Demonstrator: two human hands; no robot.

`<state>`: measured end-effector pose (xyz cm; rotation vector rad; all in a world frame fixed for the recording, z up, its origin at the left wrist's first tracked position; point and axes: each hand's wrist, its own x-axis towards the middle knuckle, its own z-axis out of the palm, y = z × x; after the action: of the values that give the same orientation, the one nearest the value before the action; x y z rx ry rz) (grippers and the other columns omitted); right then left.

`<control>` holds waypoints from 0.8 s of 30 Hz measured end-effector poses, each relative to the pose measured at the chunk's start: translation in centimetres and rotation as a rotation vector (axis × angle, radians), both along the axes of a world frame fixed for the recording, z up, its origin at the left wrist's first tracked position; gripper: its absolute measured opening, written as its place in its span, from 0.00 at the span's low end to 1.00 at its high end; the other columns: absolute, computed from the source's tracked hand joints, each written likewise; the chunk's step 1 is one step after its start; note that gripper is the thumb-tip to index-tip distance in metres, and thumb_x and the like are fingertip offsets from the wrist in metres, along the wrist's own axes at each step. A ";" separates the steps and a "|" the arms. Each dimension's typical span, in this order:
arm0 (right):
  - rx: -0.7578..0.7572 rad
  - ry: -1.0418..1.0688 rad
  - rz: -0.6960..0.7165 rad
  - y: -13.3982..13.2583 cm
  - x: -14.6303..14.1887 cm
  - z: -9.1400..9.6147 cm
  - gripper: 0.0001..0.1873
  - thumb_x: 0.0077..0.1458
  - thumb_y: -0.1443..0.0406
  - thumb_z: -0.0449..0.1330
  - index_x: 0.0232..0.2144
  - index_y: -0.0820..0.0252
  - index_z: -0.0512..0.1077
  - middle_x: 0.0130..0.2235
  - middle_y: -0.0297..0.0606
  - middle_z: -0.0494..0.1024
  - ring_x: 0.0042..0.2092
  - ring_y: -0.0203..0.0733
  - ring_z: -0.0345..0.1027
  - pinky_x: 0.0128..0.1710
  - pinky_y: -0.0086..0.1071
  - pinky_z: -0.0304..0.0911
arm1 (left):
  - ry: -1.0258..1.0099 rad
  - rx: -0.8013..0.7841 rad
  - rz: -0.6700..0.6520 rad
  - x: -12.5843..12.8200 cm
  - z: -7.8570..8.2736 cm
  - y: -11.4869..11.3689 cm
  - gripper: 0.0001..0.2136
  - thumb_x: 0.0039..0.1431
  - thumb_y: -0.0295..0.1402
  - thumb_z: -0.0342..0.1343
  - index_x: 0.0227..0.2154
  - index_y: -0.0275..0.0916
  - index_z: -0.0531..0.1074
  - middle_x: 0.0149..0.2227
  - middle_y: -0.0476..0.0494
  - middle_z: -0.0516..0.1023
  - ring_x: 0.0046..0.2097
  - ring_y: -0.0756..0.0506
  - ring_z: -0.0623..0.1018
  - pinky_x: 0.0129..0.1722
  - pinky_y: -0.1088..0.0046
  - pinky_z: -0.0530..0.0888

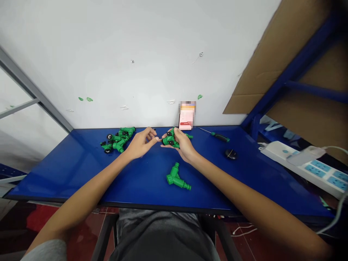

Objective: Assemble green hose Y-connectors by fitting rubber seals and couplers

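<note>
My right hand (pixel 185 145) is closed around a green plastic Y-shaped hose splitter (pixel 170 139) with black knobs, held just above the blue table. A green nozzle end shows past the back of that hand; whether it belongs to the same piece I cannot tell. To its left is my left hand (pixel 141 143), fingers loosely bent and thumb apart, its thumb tip close to the right fingertips. I see nothing in its grasp. Another green Y-shaped splitter (pixel 176 177) lies on the table nearer my body. At the left, several green splitters (pixel 119 139) with black parts form a pile.
A phone (pixel 186 116) leans against the white wall at the back. Right of it lie a screwdriver (pixel 220 137) with a green-black handle and a black mouse-like object (pixel 230 154). A white power strip (pixel 299 163) with cables runs along the table's right side.
</note>
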<state>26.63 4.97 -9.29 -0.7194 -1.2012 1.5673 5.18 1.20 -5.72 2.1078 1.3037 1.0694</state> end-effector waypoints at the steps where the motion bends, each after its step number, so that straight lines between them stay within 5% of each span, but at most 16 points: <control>1: -0.033 0.009 -0.001 0.1 0.1 0.1 0.24 0.67 0.40 0.62 0.41 0.53 0.71 0.40 0.41 0.85 0.46 0.52 0.83 0.47 0.50 0.82 | 0.034 0.003 -0.010 0.0 -0.2 0.1 0.15 0.70 0.47 0.59 0.46 0.40 0.73 0.39 0.44 0.81 0.37 0.45 0.79 0.38 0.69 0.74; 6: 0.048 -0.027 -0.082 0.6 0.6 0.3 0.29 0.59 0.36 0.66 0.38 0.53 0.73 0.41 0.41 0.87 0.49 0.52 0.82 0.48 0.43 0.79 | 0.006 -0.067 -0.130 0.9 -1.7 -0.1 0.18 0.69 0.48 0.61 0.51 0.42 0.70 0.48 0.41 0.81 0.39 0.46 0.81 0.36 0.70 0.77; 10: 0.094 -0.055 -0.064 0.6 0.7 0.4 0.31 0.54 0.34 0.68 0.39 0.53 0.76 0.45 0.39 0.86 0.49 0.50 0.81 0.41 0.36 0.76 | -0.143 -0.109 -0.095 1.7 -2.3 -0.4 0.21 0.68 0.48 0.63 0.54 0.42 0.68 0.46 0.42 0.80 0.39 0.46 0.82 0.34 0.71 0.78; 15: 0.067 -0.035 0.018 0.4 0.7 0.2 0.31 0.56 0.35 0.68 0.44 0.54 0.77 0.43 0.39 0.84 0.41 0.46 0.80 0.33 0.34 0.71 | -0.079 -0.034 -0.098 1.7 -2.1 -0.7 0.19 0.69 0.47 0.64 0.55 0.41 0.72 0.44 0.43 0.81 0.39 0.45 0.82 0.37 0.71 0.78; 20: 0.167 -0.041 -0.010 1.2 1.5 0.5 0.26 0.56 0.45 0.72 0.49 0.51 0.76 0.39 0.34 0.83 0.38 0.43 0.79 0.41 0.37 0.74 | -0.135 -0.015 -0.100 0.0 -1.5 0.4 0.22 0.70 0.47 0.63 0.59 0.38 0.76 0.42 0.42 0.81 0.35 0.46 0.79 0.35 0.70 0.79; 24: 0.290 -0.143 0.075 1.5 2.2 1.1 0.23 0.56 0.50 0.73 0.48 0.53 0.74 0.42 0.38 0.86 0.39 0.44 0.81 0.42 0.39 0.74 | -0.267 -0.067 -0.204 -2.2 -1.0 2.3 0.24 0.70 0.45 0.63 0.63 0.39 0.75 0.52 0.37 0.81 0.32 0.49 0.77 0.39 0.68 0.79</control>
<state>28.81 6.45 -8.20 -0.6089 -1.5393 1.3801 2.95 3.47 -6.68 1.9222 0.9639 1.1543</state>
